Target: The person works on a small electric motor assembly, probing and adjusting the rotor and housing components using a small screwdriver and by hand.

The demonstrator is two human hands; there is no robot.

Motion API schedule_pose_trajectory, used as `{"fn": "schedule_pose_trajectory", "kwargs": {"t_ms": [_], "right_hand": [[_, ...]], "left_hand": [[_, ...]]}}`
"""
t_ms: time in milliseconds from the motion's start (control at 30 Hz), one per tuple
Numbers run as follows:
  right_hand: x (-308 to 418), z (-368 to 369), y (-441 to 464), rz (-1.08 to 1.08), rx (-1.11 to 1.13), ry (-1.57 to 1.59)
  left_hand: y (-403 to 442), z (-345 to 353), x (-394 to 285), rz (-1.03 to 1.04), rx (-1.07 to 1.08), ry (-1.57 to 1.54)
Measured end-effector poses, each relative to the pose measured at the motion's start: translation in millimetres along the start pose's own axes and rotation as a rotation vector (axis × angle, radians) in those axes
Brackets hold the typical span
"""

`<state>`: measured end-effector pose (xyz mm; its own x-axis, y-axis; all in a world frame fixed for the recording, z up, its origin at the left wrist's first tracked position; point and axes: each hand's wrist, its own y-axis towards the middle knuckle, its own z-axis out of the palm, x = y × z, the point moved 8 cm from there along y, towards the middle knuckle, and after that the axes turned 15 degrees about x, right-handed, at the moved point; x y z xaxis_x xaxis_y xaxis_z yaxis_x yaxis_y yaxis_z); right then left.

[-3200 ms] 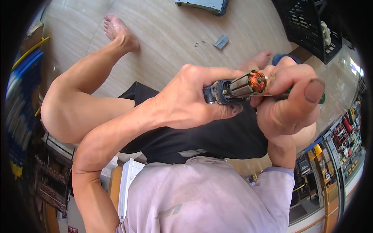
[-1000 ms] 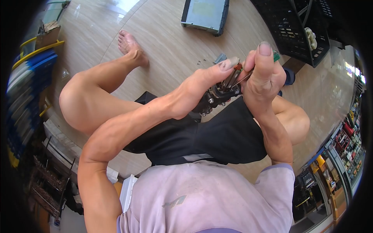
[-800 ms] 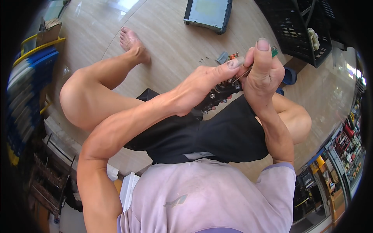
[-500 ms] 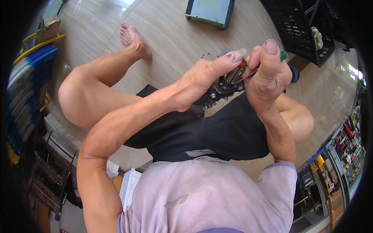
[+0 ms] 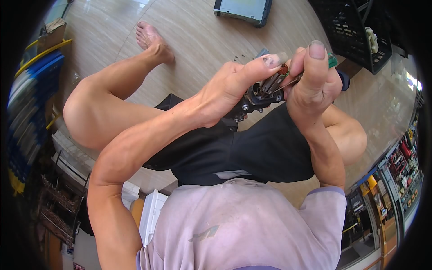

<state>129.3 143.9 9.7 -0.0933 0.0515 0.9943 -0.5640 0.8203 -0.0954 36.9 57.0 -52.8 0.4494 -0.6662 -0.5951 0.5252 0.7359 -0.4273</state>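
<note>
My left hand (image 5: 229,87) is wrapped round a black motor housing (image 5: 255,101) above my lap, its thumb stretched along the top. Metal parts and reddish copper windings (image 5: 283,70) stick up out of the housing beside the thumb. In my right hand (image 5: 311,81) is a screwdriver with a green handle (image 5: 332,60), pinched between thumb and fingers. Its thin shaft points down and left to the opening of the housing; the tip is too small to make out.
A grey metal box (image 5: 243,10) lies on the floor ahead, with small screws (image 5: 239,58) and a grey-blue piece (image 5: 262,53) nearer. A black crate (image 5: 348,33) stands at the upper right. Blue panels (image 5: 38,85) are at the left, stocked shelves (image 5: 405,166) at the right.
Earlier the motor lay more sideways with its windings facing the camera; now it is tilted upward, with the screwdriver shaft at it. Lately both hands have shifted slightly right in view.
</note>
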Motion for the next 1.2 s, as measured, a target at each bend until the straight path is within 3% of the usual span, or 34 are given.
{"fn": "schedule_pose_trajectory", "kwargs": {"t_ms": [400, 500, 700, 1000, 1100, 1200], "right_hand": [[23, 1, -5, -0.098, 0.096, -0.048], [20, -1, -7, -0.05, 0.129, -0.032], [29, -2, -16, -0.301, 0.289, -0.031], [33, 2, -14, -0.242, 0.325, 0.009], [41, -5, -20, -0.201, 0.351, -0.007], [60, -15, -20, -0.378, 0.282, 0.014]], "left_hand": [[-7, 1, -25, 0.204, 0.003, 0.252], [-8, 2, -21, 0.097, 0.046, 0.25], [-10, 12, -24, 0.072, 0.161, 0.265], [-11, 13, -23, 0.065, 0.175, 0.252], [-6, 3, -13, 0.028, 0.112, 0.362], [-4, -13, -6, 0.054, 0.014, 0.328]]}}
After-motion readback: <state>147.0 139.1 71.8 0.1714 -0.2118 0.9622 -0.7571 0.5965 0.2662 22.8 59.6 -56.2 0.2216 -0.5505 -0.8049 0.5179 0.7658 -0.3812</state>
